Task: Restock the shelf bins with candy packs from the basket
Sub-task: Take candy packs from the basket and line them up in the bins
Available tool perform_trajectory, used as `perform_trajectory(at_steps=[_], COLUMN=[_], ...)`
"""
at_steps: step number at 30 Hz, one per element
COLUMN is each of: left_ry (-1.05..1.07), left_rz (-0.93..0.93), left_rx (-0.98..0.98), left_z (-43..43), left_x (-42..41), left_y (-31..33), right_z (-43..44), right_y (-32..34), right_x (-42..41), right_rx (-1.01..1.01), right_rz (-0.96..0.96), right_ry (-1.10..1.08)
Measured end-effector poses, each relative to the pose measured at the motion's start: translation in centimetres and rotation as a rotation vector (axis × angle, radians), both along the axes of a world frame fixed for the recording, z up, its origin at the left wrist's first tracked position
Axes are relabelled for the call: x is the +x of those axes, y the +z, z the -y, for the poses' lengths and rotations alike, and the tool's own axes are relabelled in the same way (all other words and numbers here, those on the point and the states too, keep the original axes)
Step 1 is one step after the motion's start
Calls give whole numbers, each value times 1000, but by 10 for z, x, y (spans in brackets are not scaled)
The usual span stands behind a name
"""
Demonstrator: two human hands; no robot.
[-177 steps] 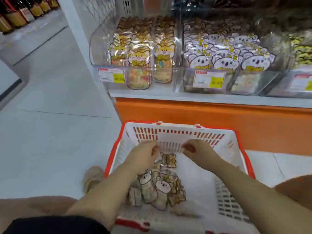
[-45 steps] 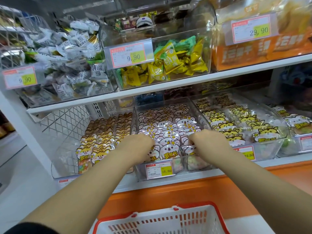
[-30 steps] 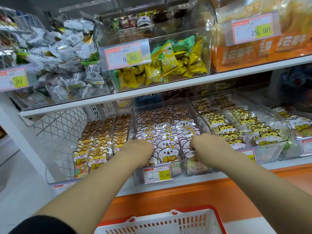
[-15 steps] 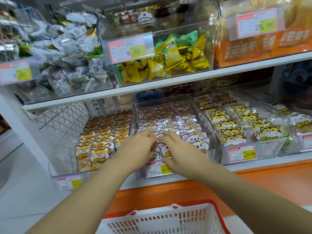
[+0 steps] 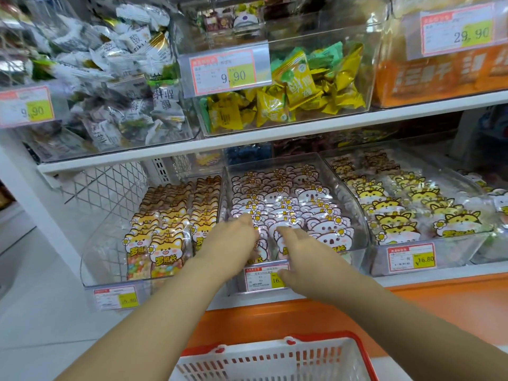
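The clear middle bin (image 5: 356,213) on the lower shelf is packed with rows of pink-and-white koala candy packs (image 5: 308,198). Both my hands reach into its front row. My left hand (image 5: 233,243) lies on the front packs with its thumb stretched up and its fingers bent down against them, fingertips hidden. My right hand (image 5: 299,257) rests just beside it, index finger straight on a front pack, thumb near the bin's price tag (image 5: 261,279). The red-rimmed white basket (image 5: 275,345) shows at the bottom edge, its inside out of view.
A bin of yellow cat packs (image 5: 165,243) stands left of the middle bin, a bin of tiger packs (image 5: 398,215) right of it. The upper shelf (image 5: 247,144) holds bins of wrapped sweets. An orange base panel (image 5: 412,312) runs below; floor lies to the left.
Earlier both hands were in the basket, then at the two sides of the koala bin's front row. They have since come together at the middle of that front row.
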State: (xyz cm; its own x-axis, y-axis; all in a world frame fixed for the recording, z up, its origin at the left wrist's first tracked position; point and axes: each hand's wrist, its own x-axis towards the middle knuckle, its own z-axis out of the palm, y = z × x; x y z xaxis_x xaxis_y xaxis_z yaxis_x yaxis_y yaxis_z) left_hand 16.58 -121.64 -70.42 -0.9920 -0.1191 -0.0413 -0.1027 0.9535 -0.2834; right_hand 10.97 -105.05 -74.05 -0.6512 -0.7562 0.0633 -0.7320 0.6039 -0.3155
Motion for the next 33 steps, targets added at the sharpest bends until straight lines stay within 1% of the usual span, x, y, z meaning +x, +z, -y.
perform_trajectory(at_steps=[4, 6, 8, 11, 14, 16, 18, 19, 21, 24, 25, 29, 33], left_ry=[3, 5, -18, -49, -128, -210, -227, -210, -123, 93, 149, 305, 421], left_rz=[49, 57, 30, -138, -453, -633, -696, -685, -577, -361, -294, -7, 361], left_rx=[-29, -51, -47, 43, 173, 250, 326, 363, 451, 655, 690, 714, 644], left_z=[2, 2, 1, -1, -5, -10, -14, -16, -17, -16, -15, -9, 5], left_x=[-7, -7, -2, 17, 47, 74, 104, 118, 146, 181, 191, 229, 255], left_y=[2, 4, 6, 3, -15, -33, -58, -73, -112, -176, -196, -262, -313], right_z=[-3, -8, -14, -25, -34, -39, -42, -43, -45, -46, -46, -52, -53], right_y=[0, -1, -6, -14, -20, -29, -48, -58, -83, -131, -150, -226, -276], right_x=[-15, -17, -12, 2, 20, 38, 57, 66, 85, 103, 107, 123, 131], right_rx=[44, 57, 25, -78, -299, -399, -413, -380, -232, 10, 77, 309, 578], right_rz=[53, 34, -29, -117, -269, -331, -341, -300, -144, 94, 160, 462, 710], right_ry=[133, 155, 158, 158, 202, 223, 282, 304, 289, 204, 174, 61, 117])
